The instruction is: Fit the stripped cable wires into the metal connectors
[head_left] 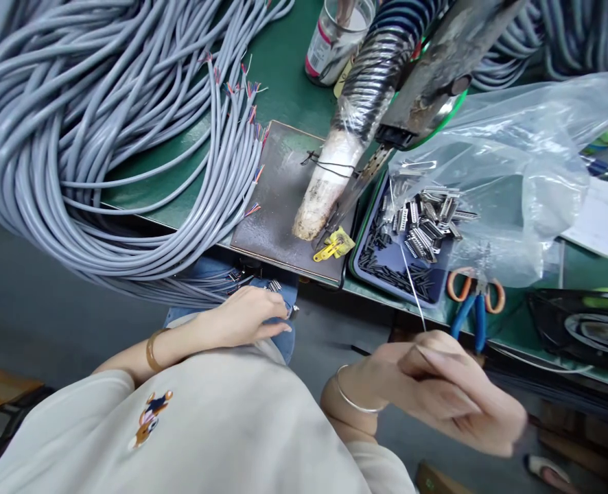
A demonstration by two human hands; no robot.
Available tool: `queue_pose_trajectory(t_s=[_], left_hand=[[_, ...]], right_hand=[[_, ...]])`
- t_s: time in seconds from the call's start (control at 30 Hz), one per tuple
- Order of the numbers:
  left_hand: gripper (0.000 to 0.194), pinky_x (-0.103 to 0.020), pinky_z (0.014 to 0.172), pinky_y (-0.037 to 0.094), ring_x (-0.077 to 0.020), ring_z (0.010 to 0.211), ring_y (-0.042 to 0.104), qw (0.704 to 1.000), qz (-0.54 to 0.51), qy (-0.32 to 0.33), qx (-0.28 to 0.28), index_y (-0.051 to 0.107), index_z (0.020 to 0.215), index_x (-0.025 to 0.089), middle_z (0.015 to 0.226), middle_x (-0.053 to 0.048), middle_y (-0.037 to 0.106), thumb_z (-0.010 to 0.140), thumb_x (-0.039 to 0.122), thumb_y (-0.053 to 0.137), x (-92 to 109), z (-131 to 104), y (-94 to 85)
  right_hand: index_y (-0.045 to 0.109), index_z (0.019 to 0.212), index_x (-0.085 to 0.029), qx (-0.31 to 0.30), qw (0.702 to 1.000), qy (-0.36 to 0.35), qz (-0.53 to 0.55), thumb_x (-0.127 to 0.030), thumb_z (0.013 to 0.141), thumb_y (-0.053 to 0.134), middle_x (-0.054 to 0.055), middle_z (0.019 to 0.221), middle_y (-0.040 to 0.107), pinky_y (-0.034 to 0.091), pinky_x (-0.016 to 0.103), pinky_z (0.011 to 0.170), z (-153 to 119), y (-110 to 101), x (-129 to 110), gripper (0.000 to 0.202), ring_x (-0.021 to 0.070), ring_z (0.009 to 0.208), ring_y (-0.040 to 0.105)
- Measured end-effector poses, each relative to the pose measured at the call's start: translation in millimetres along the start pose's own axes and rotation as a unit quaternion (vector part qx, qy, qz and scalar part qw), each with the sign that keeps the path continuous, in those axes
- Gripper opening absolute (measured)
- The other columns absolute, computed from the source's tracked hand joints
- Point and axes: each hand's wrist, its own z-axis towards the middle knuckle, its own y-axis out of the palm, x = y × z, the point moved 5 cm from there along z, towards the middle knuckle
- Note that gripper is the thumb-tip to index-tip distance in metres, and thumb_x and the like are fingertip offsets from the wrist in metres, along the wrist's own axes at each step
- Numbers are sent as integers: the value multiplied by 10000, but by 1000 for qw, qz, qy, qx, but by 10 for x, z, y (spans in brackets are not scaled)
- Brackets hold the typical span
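My left hand (250,317) is low over my lap, fingers bent, beside small metal connectors (274,285) on the ends of grey cables. Whether it grips one is hidden. Closer to the camera, my right hand (448,391) is closed in a pinch on a thin pale strand (411,283), likely solder wire, which runs up across the blue tray (354,264). That tray holds metal connectors (427,223) and short black tubes (394,271). A yellow clip (333,245) sits on the dark board (283,185), under a metal arm.
A large bundle of grey cables (31,144) covers the left. A ribbed hose (370,82) hangs over the board. Orange-and-blue pliers (475,305), a clear plastic bag (520,171) and a black object (587,329) lie right. A jar (335,48) stands behind.
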Motion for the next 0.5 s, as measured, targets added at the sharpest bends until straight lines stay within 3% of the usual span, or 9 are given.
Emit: queue_pose_trajectory(t_s=[0.07,0.17,0.27,0.37,0.43,0.5], left_hand=[[172,-241,710,500,-151,764,711,995,-35,17,91,731,885,162,858,-50,763,999,258,646,2,-26,-179],[174,-242,704,503,-142,734,690,961,16,19,276,719,894,156,845,-51,762,1002,271,648,-62,-24,-599],[173,-305,742,499,-202,801,693,887,167,-76,424,731,921,168,891,-79,753,982,312,657,-286,59,-1022],[91,-359,749,488,-266,851,681,852,214,-157,451,720,872,170,929,-112,721,865,254,754,-616,245,-1251],[74,-374,753,482,-270,842,667,849,206,-159,459,682,796,182,907,-106,707,824,196,749,-755,338,-1309],[70,-373,777,487,-248,832,661,841,184,-155,485,659,804,194,890,-77,697,819,159,718,-771,340,-1325]], right_hand=[[708,760,-229,147,981,-112,54,-537,994,588,-60,448,314,189,286,415,13,109,-169,404,73,361,236],[755,819,-220,120,982,-131,61,-442,985,642,-54,458,400,224,286,392,56,325,-236,299,79,350,298],[769,846,-234,75,988,-121,63,-435,990,631,-52,465,426,250,282,389,73,343,-260,284,87,357,331],[782,885,-231,64,988,-122,64,-431,991,632,-47,478,448,269,284,401,71,300,-311,271,89,359,355],[792,935,-233,55,989,-127,54,-421,993,631,-44,488,463,293,290,409,66,297,-341,254,98,366,377],[799,978,-243,51,989,-130,44,-388,994,631,-45,496,478,319,296,411,55,293,-343,222,106,372,393]])
